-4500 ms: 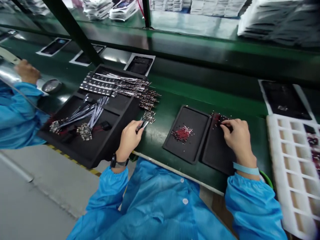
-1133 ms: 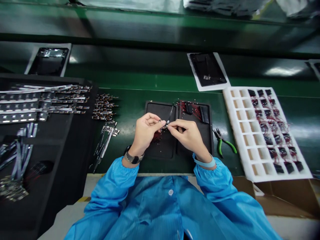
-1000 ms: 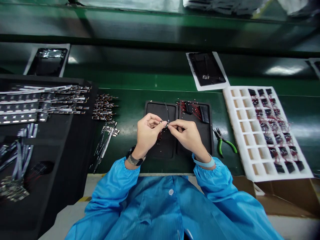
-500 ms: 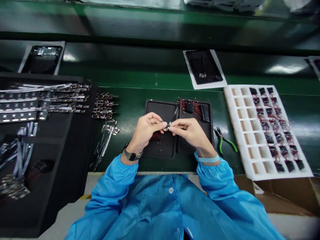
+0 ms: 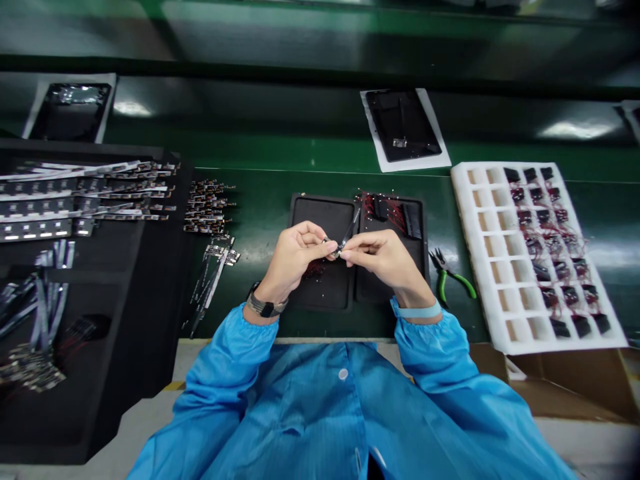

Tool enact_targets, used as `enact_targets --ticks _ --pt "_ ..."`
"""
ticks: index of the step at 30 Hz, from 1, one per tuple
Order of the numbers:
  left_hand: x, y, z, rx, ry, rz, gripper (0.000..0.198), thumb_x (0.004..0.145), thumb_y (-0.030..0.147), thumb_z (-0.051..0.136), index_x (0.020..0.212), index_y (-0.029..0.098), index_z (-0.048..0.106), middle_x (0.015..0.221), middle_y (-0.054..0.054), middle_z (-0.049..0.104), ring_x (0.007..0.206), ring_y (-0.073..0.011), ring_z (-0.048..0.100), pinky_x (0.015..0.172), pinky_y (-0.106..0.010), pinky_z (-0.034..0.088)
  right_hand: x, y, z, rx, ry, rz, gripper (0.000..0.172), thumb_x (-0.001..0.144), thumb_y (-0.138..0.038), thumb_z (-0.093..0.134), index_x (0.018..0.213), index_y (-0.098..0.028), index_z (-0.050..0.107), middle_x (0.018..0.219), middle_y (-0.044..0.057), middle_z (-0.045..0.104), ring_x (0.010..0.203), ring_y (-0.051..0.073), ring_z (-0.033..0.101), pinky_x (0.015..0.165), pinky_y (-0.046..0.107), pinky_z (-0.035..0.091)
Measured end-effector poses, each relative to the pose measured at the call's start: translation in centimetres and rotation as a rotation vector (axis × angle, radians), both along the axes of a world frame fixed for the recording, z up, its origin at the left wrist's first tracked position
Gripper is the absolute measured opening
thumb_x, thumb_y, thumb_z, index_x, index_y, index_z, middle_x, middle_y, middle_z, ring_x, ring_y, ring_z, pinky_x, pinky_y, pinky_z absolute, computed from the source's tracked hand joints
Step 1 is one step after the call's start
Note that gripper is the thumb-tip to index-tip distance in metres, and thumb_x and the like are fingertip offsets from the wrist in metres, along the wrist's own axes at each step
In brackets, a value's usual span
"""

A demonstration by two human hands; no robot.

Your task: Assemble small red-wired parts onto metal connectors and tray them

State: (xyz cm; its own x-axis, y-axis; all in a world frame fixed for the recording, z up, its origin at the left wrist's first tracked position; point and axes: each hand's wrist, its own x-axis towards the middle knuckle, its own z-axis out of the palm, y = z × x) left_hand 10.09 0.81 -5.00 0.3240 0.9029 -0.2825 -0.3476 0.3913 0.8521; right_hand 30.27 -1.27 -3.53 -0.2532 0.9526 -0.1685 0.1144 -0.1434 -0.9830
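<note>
Between my fingertips is a small circuit board with a dark flex cable (image 5: 351, 227) that slants up and to the right. My left hand (image 5: 300, 257) pinches the board from the left. The thumb and forefinger of my right hand (image 5: 383, 257) are closed at its right end; whether they also hold a tiny part is hidden. Both hands are above two black trays. The left tray (image 5: 325, 293) has small red-wired parts (image 5: 315, 270) under my left hand. In the right tray (image 5: 419, 257) lie black parts with red wires (image 5: 411, 220).
Green-handled cutters (image 5: 450, 277) lie right of the trays. Further right stands a white foam tray (image 5: 505, 340) holding wired black parts. Flex-cable boards (image 5: 215, 267) and stacked boards (image 5: 207, 207) lie left, beside a black bin (image 5: 145, 300). Tablet-like panels (image 5: 407, 127) rest at the back.
The whole view has shifted slightly as my head moved. Both hands keep their pinch at the board, with only a very small shift of the fingers.
</note>
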Motion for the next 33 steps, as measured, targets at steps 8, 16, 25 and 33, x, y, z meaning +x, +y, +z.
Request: enact_targets --ticks 8,16,25,33 --pt "0.0 -0.1 -0.2 0.018 0.008 0.005 0.039 0.066 0.03 0.097 0.083 0.015 0.064 0.066 0.0 0.071 0.061 -0.0135 0.07 0.066 -0.025 0.057 -0.2 -0.1 -0.3 -0.016 0.01 -0.007 0.033 0.08 -0.047 0.087 0.083 -0.014 0.081 0.066 0.004 0.071 0.054 0.011 0.056 0.048 0.024 0.043" --pt "-1.4 0.5 1.0 0.116 0.015 0.093 0.035 0.07 0.027 0.095 0.084 0.017 0.065 0.068 0.002 0.07 0.059 -0.0122 0.069 0.064 -0.024 0.057 0.2 0.2 0.6 0.283 -0.228 -0.015 0.022 0.091 -0.04 0.078 0.1 -0.019 0.079 0.097 0.008 0.078 0.087 0.022 0.068 0.081 0.036 0.055" --pt "-5.1 2.6 1.5 0.18 -0.084 0.399 0.042 0.068 0.029 0.096 0.086 0.022 0.059 0.07 0.006 0.063 0.062 -0.0098 0.067 0.058 -0.021 0.055 -0.6 -1.1 -1.1 0.415 -0.551 0.682 0.019 0.099 -0.013 0.064 0.114 -0.021 0.074 0.109 0.006 0.079 0.093 0.021 0.07 0.09 0.036 0.042" --pt "-4.3 2.4 1.6 0.132 -0.067 0.364 0.041 0.068 0.03 0.096 0.086 0.022 0.059 0.07 0.006 0.061 0.061 -0.0099 0.064 0.057 -0.022 0.053 -3.0 -1.2 -1.7 0.468 -0.64 0.779 0.013 0.1 -0.011 0.06 0.093 -0.018 0.069 0.089 0.004 0.074 0.084 0.018 0.064 0.084 0.035 0.03"
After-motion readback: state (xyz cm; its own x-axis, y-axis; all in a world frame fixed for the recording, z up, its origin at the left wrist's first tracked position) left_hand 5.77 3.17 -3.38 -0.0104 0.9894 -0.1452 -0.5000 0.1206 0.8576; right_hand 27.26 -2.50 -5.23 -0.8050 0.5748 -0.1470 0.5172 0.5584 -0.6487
